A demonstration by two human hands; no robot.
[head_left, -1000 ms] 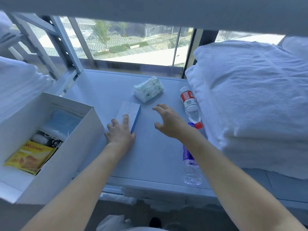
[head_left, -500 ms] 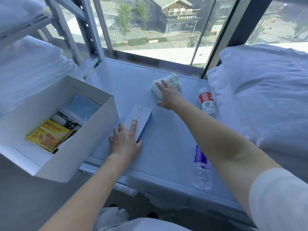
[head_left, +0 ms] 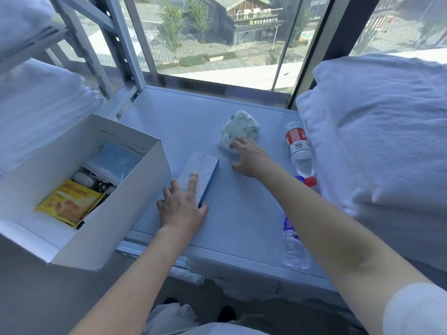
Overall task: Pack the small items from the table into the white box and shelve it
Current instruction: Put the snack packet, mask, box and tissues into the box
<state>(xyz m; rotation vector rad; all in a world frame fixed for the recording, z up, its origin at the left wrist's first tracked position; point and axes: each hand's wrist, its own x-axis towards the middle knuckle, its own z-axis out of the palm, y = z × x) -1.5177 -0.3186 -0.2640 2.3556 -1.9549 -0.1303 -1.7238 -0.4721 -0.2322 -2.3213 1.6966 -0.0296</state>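
Your left hand (head_left: 181, 209) lies flat, fingers spread, on the near end of the carton (head_left: 199, 176); its long axis runs away from you, and the box (head_left: 135, 204) sits just to its left. Farther out, your right hand (head_left: 250, 157) rests loosely spread on the tissue pack (head_left: 239, 130), not yet pinching. One carton, one pack, two bottles (head_left: 298, 148) remain on the table (head_left: 242, 213).
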